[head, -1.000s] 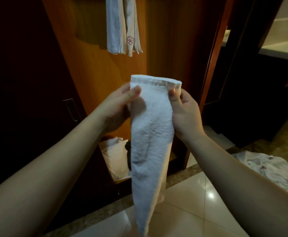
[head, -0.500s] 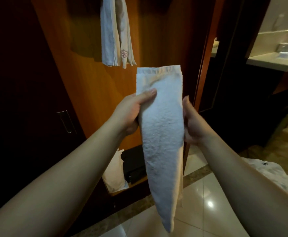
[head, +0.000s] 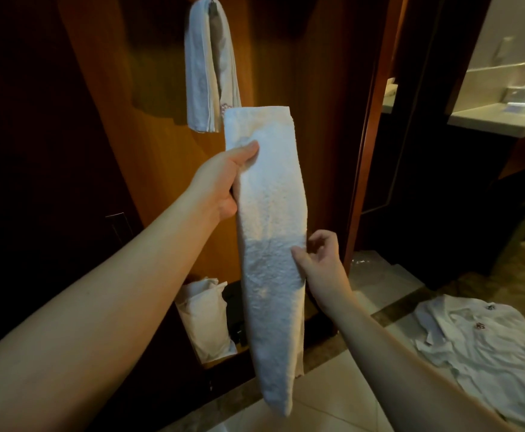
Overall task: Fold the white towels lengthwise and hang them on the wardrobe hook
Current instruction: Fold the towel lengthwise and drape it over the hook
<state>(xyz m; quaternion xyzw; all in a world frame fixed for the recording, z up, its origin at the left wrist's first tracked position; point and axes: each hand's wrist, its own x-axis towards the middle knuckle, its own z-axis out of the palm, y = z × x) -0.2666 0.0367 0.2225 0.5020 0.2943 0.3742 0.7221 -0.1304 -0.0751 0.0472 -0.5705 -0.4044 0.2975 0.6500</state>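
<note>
Dim warm light, slight blur, wide-angle distortion

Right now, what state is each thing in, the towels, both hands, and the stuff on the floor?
Folded towel: folded lengthwise, held upright, not hung.
Hanging towel: draped over the wardrobe hook.
Left hand: grips the folded towel near its top.
Right hand: pinches its right edge, lower down.
White cloth: crumpled on the floor.

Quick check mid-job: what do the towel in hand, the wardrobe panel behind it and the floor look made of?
Folded towel: white terry cloth, likely cotton, judging by its nubby looped pile. Wardrobe panel: orange-brown wood or veneer, faint grain, smooth satin sheen. Floor: pale glossy tile, grout lines visible; ceramic or stone, hard to tell.
</note>
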